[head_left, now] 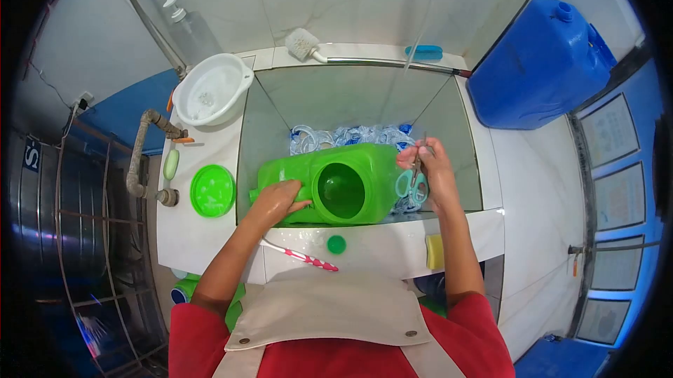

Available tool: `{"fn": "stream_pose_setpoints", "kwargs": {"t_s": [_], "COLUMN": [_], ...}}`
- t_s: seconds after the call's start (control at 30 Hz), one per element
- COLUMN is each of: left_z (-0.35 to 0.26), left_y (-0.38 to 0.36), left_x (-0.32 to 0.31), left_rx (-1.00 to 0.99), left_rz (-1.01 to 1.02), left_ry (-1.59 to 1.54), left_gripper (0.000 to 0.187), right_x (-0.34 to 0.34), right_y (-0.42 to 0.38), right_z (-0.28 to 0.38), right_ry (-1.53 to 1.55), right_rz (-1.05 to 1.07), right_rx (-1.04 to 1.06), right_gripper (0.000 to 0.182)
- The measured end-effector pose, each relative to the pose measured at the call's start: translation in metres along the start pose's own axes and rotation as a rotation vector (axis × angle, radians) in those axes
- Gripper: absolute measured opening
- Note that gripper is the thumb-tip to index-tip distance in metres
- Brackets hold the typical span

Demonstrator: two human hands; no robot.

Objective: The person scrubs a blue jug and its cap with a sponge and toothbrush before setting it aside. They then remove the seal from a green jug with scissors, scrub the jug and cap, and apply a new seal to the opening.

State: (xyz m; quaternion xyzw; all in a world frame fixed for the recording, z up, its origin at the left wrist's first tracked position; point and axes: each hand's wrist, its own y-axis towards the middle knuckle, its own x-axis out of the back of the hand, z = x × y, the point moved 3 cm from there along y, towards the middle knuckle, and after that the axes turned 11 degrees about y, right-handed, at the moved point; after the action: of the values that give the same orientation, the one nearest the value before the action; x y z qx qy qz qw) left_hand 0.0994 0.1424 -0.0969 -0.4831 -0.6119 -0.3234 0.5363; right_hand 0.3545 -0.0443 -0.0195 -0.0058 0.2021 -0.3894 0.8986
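Observation:
A green plastic jug (pixel 382 174) lies on its side across the tiled basin, its wide round mouth facing me. My left hand (pixel 275 203) grips it left of the mouth, with the thumb and fingers on the jug. At the jug's right end, my right hand (pixel 438 171) is closed around a pair of scissors (pixel 413 187). Their teal finger loops hang below the hand and the metal blades point up. Clear and blue plastic pieces (pixel 357 135) fill the bottom of the basin behind the jug, which hides part of them.
On the front ledge are a red-and-white toothbrush (pixel 308 259), a small green cap (pixel 336 244) and a yellow sponge (pixel 434 252). A green lid (pixel 212 191), a soap bar (pixel 171 165) and a white bowl (pixel 210 90) stand left. Behind are brushes (pixel 303 44); right, a blue jerrycan (pixel 536 66).

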Motion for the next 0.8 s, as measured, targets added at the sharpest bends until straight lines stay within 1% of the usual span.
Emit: {"fn": "stream_pose_setpoints", "kwargs": {"t_s": [0.03,0.1,0.13,0.2,0.23,0.3,0.33,0.37,0.43,0.47,0.53,0.63,0.67,0.7,0.73,0.8], "left_z": [0.0,0.0,-0.005,-0.013,-0.013,-0.007,-0.007,-0.006,-0.002,-0.001,0.004,0.015,0.017,0.019,0.017,0.01], "left_y": [0.012,0.041,0.056,0.083,0.093,0.11,0.115,0.115,0.116,0.118,0.123,0.133,0.136,0.139,0.139,0.14], "left_x": [0.003,0.016,0.024,0.047,0.05,0.056,0.058,0.059,0.057,0.055,0.05,0.04,0.036,0.031,0.039,0.052], "left_rx": [-0.01,0.0,-0.01,0.104,0.089,0.249,0.245,0.28,0.326,0.354,0.386,0.38,0.343,0.306,0.314,0.413], "left_rz": [0.0,-0.162,-0.167,-0.272,-0.277,-0.319,-0.326,-0.326,-0.328,-0.325,-0.326,-0.383,-0.437,-0.489,-0.491,-0.1], "left_ry": [0.003,0.024,0.023,-0.174,-0.176,-0.165,-0.167,-0.206,-0.246,-0.242,-0.243,-0.257,-0.274,-0.29,-0.294,-0.728], "left_gripper": [0.055,0.049,0.049,0.048,0.048,0.048,0.048,0.048,0.048,0.048,0.048,0.048,0.046,0.044,0.044,0.037], "right_x": [0.003,0.007,0.01,0.012,0.013,0.008,0.0,-0.004,-0.02,-0.026,-0.04,-0.053,-0.058,-0.061,-0.063,-0.062], "right_y": [0.005,0.016,0.021,0.035,0.042,0.056,0.06,0.069,0.085,0.094,0.111,0.142,0.151,0.158,0.162,0.17], "right_z": [0.003,0.013,0.016,0.023,0.024,0.024,0.025,0.022,0.018,0.015,0.016,0.006,0.005,0.004,0.002,-0.005], "right_ry": [0.002,-0.095,-0.099,-0.195,-0.2,-0.378,-0.419,-0.422,-0.861,-0.862,-1.105,-1.209,-1.211,-1.26,-1.307,-1.278], "right_rz": [-0.008,0.14,0.133,0.125,0.115,0.162,0.136,0.138,0.187,0.195,0.187,0.204,0.217,0.202,0.183,0.177], "right_rx": [0.006,0.037,0.046,0.181,0.192,0.191,0.163,0.169,0.509,0.509,0.654,0.701,0.706,0.755,0.801,0.806], "right_gripper": [0.023,0.022,0.022,0.02,0.02,0.019,0.016,0.016,0.013,0.013,0.011,0.012,0.012,0.012,0.011,0.011]}}
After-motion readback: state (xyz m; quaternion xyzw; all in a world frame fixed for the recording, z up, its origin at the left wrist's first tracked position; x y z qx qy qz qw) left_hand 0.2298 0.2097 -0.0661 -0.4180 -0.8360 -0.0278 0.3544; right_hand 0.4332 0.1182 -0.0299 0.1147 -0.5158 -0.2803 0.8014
